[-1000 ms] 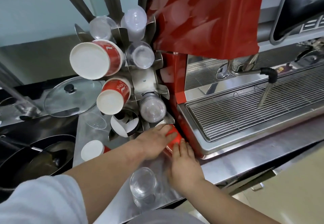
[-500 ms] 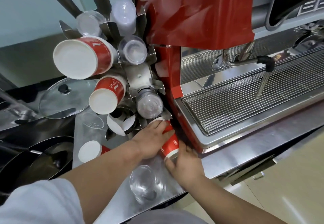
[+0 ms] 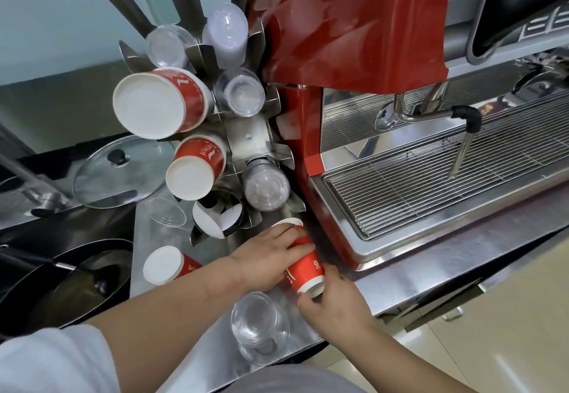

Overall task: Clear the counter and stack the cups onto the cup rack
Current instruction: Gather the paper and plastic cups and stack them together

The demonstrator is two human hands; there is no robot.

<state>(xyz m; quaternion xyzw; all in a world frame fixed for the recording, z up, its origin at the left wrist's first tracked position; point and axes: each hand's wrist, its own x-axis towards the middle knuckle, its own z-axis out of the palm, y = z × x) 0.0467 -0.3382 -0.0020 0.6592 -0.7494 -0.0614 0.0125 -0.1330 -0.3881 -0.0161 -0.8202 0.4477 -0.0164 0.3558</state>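
A stack of red paper cups (image 3: 303,265) lies on its side on the steel counter (image 3: 431,263), next to the red coffee machine. My left hand (image 3: 266,258) grips the stack from above. My right hand (image 3: 334,300) holds its wide end from below. The metal cup rack (image 3: 246,137) stands behind, with red paper cups (image 3: 160,103) and clear plastic cups (image 3: 266,184) in its slots. Another red cup (image 3: 167,265) lies on the counter to the left. A clear plastic cup (image 3: 260,328) lies near the front edge.
The red coffee machine (image 3: 354,38) with its drip grille (image 3: 446,183) and steam wand (image 3: 462,143) fills the right side. A glass pot lid (image 3: 120,174) and dark pans (image 3: 61,281) sit at the left. A clear lid (image 3: 166,211) lies by the rack's foot.
Both hands have drawn the red cup stack out from beside the machine toward the front edge; more of it shows now. The camera has shifted slightly.
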